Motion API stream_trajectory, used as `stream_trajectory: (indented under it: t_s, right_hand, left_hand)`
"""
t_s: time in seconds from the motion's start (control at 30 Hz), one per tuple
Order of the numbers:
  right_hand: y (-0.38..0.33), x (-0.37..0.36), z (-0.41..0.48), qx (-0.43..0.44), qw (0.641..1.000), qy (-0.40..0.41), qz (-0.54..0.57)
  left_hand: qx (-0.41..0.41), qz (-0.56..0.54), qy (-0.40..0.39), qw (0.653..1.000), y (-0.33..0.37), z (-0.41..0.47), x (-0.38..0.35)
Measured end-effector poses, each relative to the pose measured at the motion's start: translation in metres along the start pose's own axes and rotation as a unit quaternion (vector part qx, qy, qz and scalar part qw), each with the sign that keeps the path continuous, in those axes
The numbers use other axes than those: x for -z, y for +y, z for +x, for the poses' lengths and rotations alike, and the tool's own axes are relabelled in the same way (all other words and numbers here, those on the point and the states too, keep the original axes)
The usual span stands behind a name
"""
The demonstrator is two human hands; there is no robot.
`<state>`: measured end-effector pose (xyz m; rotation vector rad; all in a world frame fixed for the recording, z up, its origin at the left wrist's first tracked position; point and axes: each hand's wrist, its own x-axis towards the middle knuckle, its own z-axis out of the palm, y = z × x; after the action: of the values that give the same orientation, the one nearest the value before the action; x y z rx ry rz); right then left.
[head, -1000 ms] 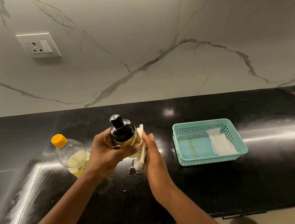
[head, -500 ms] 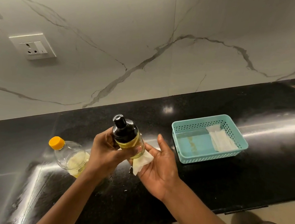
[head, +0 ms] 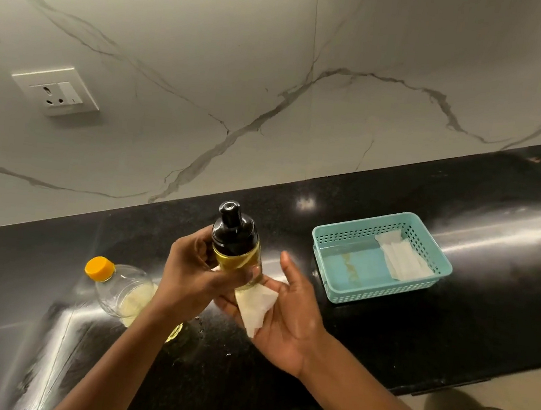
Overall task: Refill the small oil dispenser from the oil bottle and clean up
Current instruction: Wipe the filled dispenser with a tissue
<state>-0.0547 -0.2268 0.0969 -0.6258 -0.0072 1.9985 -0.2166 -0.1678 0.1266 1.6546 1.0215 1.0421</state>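
We are grasping the near-upright dispenser (head: 234, 254) in left grip (head: 192, 276); right grip (head: 290, 318), released, cradling tissue (head: 256, 304) beneath its base.

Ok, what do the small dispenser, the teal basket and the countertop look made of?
Small oil dispenser: clear body, glass or plastic; glossy black cap. Teal rectangular basket: matte perforated plastic. Black countertop: polished speckled stone, probably granite by its glare.

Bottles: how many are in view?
2. The oil dispenser, gripped in the left hand; the yellow-capped oil bottle, on the counter left of it, partly behind the left forearm.
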Motion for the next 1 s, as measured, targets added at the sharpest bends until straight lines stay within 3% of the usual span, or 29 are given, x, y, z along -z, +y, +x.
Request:
stream_trajectory:
  t_s: [0.2, 0.37, 0.43, 0.53, 0.67, 0.83, 0.93, 1.0]
  right_hand:
    - [-0.012, 0.012, -0.011, 0.028, 0.999, 0.035, -0.027]
    - [-0.027, 0.008, -0.016, 0.121, 0.985, 0.045, -0.118]
    - [-0.022, -0.001, -0.019, 0.138, 0.963, 0.031, -0.231]
    - [-0.005, -0.021, -0.02, 0.18, 0.897, -0.017, -0.402]
    - [-0.001, -0.026, -0.007, 0.212, 0.85, -0.044, -0.481]
    - [0.004, -0.022, -0.014, 0.138, 0.884, 0.003, -0.446]
    - [0.007, -0.013, -0.02, 0.113, 0.939, 0.048, -0.321]
    - [0.004, -0.016, -0.022, 0.065, 0.968, 0.031, -0.239]
  left_hand:
    - [-0.027, 0.005, 0.014, 1.0, 0.003, 0.004, 0.012]
    - [-0.009, -0.056, 0.026, 0.998, -0.003, -0.006, 0.015]
    - [0.005, -0.075, 0.025, 0.997, -0.001, -0.01, 0.01]
    - [0.011, -0.07, 0.013, 0.997, 0.001, -0.012, 0.003]
    - [-0.006, -0.069, 0.01, 0.998, 0.006, -0.014, 0.002]
    - [-0.024, -0.045, 0.014, 0.999, 0.007, -0.015, 0.007]
    - [-0.021, -0.073, -0.008, 0.997, 0.005, -0.015, 0.013]
    - [-0.014, -0.082, -0.055, 0.995, 0.006, -0.013, 0.017]
